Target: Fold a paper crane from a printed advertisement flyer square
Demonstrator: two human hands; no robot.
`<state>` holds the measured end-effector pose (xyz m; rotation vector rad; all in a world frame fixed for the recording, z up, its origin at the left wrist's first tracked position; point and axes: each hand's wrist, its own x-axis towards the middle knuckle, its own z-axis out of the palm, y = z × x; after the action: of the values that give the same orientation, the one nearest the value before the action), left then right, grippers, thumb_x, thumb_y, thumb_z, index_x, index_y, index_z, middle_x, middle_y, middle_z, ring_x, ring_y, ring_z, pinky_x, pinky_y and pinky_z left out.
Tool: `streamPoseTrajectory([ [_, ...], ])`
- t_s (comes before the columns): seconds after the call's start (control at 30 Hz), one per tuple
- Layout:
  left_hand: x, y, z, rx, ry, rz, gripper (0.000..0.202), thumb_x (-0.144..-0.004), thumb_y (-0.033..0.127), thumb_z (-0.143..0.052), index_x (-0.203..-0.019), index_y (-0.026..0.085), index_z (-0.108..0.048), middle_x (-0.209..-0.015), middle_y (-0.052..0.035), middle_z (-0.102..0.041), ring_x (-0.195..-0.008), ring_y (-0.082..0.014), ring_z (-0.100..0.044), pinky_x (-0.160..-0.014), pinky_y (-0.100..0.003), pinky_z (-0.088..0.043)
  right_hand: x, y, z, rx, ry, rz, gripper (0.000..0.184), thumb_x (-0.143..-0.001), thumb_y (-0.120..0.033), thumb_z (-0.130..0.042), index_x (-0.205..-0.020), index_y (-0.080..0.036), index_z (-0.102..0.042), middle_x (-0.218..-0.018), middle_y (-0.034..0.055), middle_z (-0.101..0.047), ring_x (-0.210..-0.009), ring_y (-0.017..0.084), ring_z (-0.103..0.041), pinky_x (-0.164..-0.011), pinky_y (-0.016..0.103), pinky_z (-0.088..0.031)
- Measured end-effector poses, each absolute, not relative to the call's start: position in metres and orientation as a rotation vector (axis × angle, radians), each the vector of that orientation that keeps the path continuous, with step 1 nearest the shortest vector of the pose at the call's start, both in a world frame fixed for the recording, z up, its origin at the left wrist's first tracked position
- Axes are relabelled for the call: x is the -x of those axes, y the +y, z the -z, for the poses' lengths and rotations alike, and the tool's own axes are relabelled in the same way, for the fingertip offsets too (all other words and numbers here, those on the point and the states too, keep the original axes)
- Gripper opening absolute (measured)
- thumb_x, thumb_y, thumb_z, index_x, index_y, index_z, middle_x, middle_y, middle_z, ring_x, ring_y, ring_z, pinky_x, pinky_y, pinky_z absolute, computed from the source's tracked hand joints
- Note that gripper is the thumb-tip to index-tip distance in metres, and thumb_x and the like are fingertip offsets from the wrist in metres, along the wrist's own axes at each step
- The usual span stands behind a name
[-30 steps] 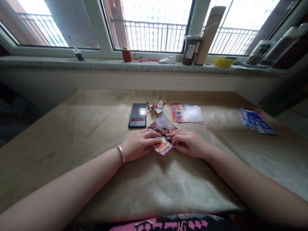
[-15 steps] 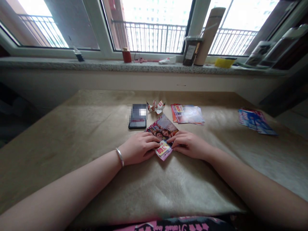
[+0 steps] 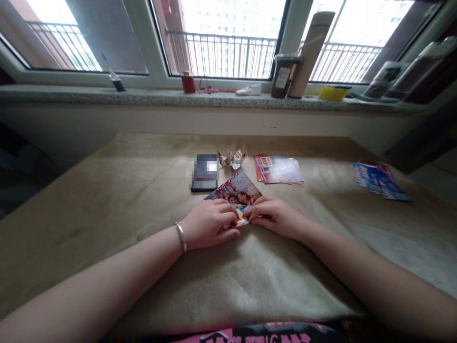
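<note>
A colourful printed paper sheet [image 3: 240,186] lies in front of me with its pointed end away from me. Its near part is folded over and mostly covered by my fingers. My left hand [image 3: 211,221], with a silver bangle at the wrist, has its curled fingers pressed on the left of the fold, the thumb along the near edge. From the right, my right hand [image 3: 276,215] pinches the near edge of the sheet. Just beyond the sheet stands a small folded paper shape [image 3: 232,158]. To its left is a phone [image 3: 204,174], its screen blurred.
A stack of printed sheets [image 3: 280,170] lies beyond my right hand. Farther right are more blue and red sheets [image 3: 382,181]. The table [image 3: 150,157] reaches to the wall below the windowsill [image 3: 150,97], which holds a red container [image 3: 187,82], a tall tube [image 3: 310,55] and other items.
The sheet's near corner, which pointed toward me, is now turned up under my fingers, leaving a straighter near edge. Both hands have shifted slightly; my left thumb is now farther right.
</note>
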<state>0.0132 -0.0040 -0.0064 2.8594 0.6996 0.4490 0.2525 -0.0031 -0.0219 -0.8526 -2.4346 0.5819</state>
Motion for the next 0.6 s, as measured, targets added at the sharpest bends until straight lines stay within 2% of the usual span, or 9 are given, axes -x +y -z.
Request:
streamPoseTrajectory([
  [0.17,-0.015,-0.001,0.009,-2.767,0.736,-0.545,0.022,-0.091,0.026,-0.044,-0.087,0.019,-0.064,-0.098,-0.0058,-0.068,-0.094,-0.0162,-0.062,-0.084,-0.029,-0.048,-0.254,0.0,0.022,0.77,-2.477,-0.586,0.009,-0.083,-0.019,-0.059,-0.084,-0.023,-0.067,-0.093,0.003,-0.071,-0.09,0.017,-0.059,-0.081,0.032,-0.05],
  [0.3,-0.015,0.002,0.012,-2.737,0.772,-0.554,0.019,-0.089,0.025,-0.046,-0.083,0.018,-0.063,-0.092,-0.0056,-0.067,-0.089,-0.0157,-0.061,-0.081,-0.028,-0.049,-0.256,0.0,0.023,0.792,-2.478,-0.522,0.012,-0.081,-0.016,-0.058,-0.088,-0.023,-0.066,-0.092,0.003,-0.07,-0.088,0.016,-0.061,-0.079,0.031,-0.05],
  [0.47,-0.015,0.004,0.016,-2.743,0.884,-0.596,0.018,-0.088,0.022,-0.048,-0.079,0.016,-0.063,-0.098,-0.006,-0.064,-0.088,-0.0158,-0.058,-0.079,-0.028,-0.048,-0.258,-0.002,0.025,0.937,-2.483,-0.435,0.017,-0.081,-0.018,-0.057,-0.097,-0.022,-0.063,-0.091,0.0033,-0.069,-0.083,0.016,-0.063,-0.072,0.028,-0.05],
  [0.6,-0.014,0.008,0.019,-2.781,0.946,-0.599,0.02,-0.087,0.023,-0.049,-0.074,0.016,-0.061,-0.091,-0.006,-0.063,-0.085,-0.0164,-0.056,-0.079,-0.029,-0.048,-0.258,-0.003,0.024,0.89,-2.514,-0.381,0.02,-0.083,-0.017,-0.054,-0.1,-0.022,-0.063,-0.096,0.0036,-0.069,-0.086,0.016,-0.063,-0.075,0.029,-0.05],
])
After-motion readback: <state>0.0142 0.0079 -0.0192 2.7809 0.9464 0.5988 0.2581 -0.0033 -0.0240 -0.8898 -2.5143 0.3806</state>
